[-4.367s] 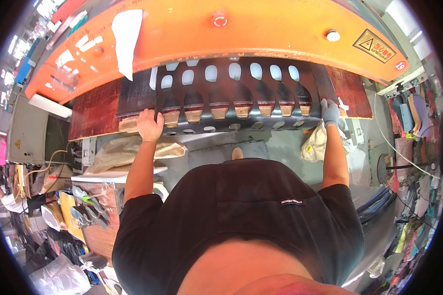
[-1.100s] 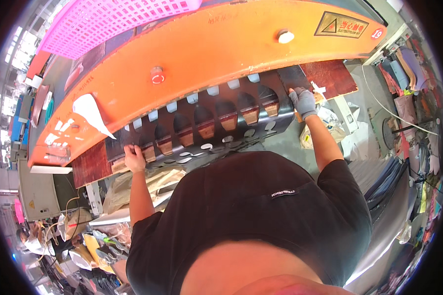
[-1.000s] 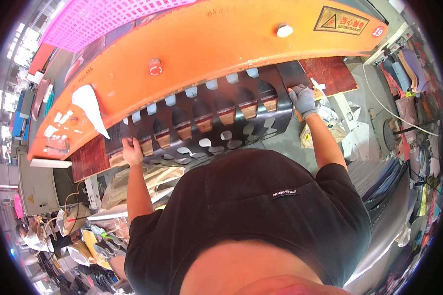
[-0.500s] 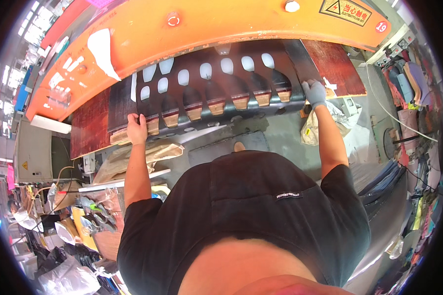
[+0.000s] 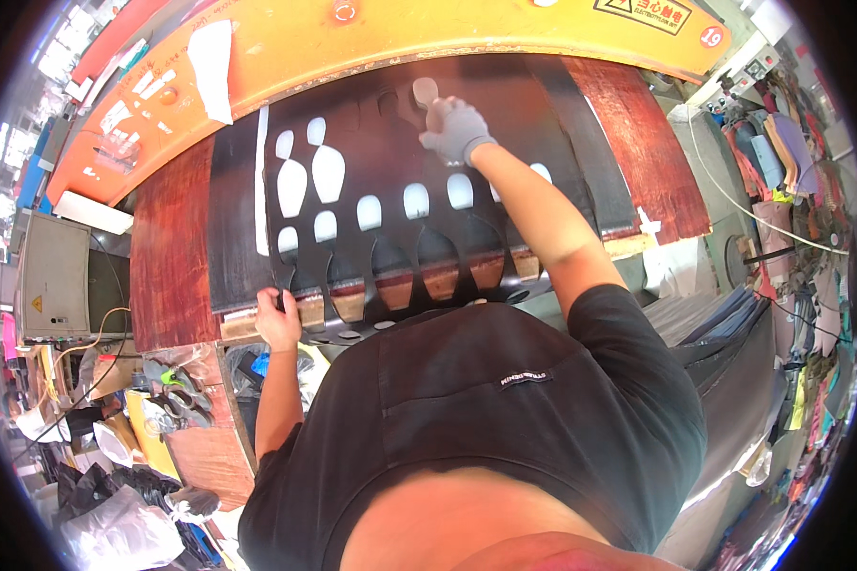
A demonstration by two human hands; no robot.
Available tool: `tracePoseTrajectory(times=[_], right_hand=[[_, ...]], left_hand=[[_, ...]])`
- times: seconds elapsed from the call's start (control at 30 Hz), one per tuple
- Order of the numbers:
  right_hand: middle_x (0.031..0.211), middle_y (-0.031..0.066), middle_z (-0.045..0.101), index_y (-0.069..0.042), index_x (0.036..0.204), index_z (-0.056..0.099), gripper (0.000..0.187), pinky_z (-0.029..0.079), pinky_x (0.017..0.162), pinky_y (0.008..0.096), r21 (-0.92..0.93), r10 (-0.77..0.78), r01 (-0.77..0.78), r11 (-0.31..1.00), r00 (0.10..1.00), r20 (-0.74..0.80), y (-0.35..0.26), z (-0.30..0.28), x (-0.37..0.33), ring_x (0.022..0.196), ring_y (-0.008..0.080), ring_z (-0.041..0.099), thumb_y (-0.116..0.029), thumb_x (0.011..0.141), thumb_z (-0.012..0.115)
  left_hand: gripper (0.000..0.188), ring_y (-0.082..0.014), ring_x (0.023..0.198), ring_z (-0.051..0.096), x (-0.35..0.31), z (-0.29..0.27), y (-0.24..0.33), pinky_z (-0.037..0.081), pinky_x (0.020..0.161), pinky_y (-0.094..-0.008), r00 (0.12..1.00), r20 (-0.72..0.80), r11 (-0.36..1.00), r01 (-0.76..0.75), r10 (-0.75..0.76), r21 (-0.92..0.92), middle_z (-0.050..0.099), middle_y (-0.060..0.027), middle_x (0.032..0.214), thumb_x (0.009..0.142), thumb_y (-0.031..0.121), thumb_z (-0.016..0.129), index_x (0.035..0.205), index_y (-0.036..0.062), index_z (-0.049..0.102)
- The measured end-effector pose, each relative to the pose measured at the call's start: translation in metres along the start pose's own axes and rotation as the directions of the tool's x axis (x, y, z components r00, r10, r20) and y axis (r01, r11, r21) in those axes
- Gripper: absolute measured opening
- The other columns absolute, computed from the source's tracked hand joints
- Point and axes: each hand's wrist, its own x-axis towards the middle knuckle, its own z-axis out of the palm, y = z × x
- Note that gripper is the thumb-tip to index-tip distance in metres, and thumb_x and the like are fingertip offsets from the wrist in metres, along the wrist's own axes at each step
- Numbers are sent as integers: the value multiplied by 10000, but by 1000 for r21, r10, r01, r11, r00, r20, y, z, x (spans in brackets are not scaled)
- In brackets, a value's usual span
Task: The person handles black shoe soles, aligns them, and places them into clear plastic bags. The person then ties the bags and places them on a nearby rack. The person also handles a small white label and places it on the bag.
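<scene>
A black sheet point(image 5: 352, 249) with rows of sole-shaped cut-outs lies over a dark red board point(image 5: 173, 252), its near part hanging over the front edge. My bare left hand point(image 5: 278, 322) is closed at the near left edge, on the sheet's black margin. My right hand point(image 5: 459, 131), in a grey glove with the fingertips showing, reaches across to the far part of the sheet. Its fingers are apart beside a pale oval shape point(image 5: 425, 91); whether they touch it I cannot tell. Pale sole-shaped areas point(image 5: 327, 173) show at the sheet's left.
An orange machine beam point(image 5: 286, 48) spans the far side above the board. A grey cabinet point(image 5: 52, 276) stands at left. Hanging coloured material pieces point(image 5: 786, 162) line the right side. Plastic bags point(image 5: 124, 533) and shears point(image 5: 176, 395) lie at lower left.
My right hand has left the sheet's right edge and reached inward to its far middle. I have leaned closer to the board. My left hand stays at the near left edge.
</scene>
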Motion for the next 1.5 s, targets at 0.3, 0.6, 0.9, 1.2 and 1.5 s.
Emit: tracePoseTrajectory(times=[0.3, 0.6, 0.9, 1.2, 1.5], right_hand=[[1129, 178, 540, -54, 1189, 531, 652, 437, 895, 394, 92, -42, 49, 995, 996, -81, 3, 12, -59, 1032, 347, 520, -351, 622, 657], [1031, 77, 599, -33, 1150, 575, 476, 452, 805, 254, 791, 77, -139, 596, 990, 116, 38, 10, -67, 951, 157, 571, -212, 722, 679], [928, 140, 614, -60, 1069, 606, 481, 471, 748, 353, 363, 81, -37, 931, 991, -108, 72, -30, -67, 864, 275, 598, -336, 675, 638], [1023, 144, 586, -82, 1005, 597, 467, 455, 819, 399, -98, -40, 25, 995, 986, -163, 62, -10, -74, 938, 331, 559, -388, 653, 621], [1144, 161, 548, -75, 1125, 559, 558, 427, 899, 398, -100, -12, 5, 995, 997, -71, 64, -13, -29, 1033, 338, 532, -402, 680, 638]], left_hand=[[474, -343, 1131, 451, 16, -28, 95, 328, 966, -437, 876, 147, 888, -449, 459, -99, 498, -164, 1222, 708, 133, 643, 1161, 46, 532], [495, -283, 1324, 254, 36, 109, 228, 197, 1058, -521, 580, 481, 725, -660, 658, -195, 333, -89, 1407, 887, 361, 465, 1314, 119, 404], [463, -276, 1328, 242, 34, 110, 227, 185, 1070, -513, 568, 519, 724, -671, 639, -157, 320, -61, 1417, 896, 379, 456, 1316, 188, 430], [465, -275, 1328, 247, 41, 118, 228, 182, 1069, -513, 573, 498, 723, -668, 651, -178, 329, -74, 1415, 887, 373, 462, 1309, 177, 439], [467, -275, 1323, 256, 82, 136, 236, 190, 1070, -500, 578, 499, 727, -666, 645, -168, 337, -69, 1411, 888, 386, 461, 1308, 182, 440]])
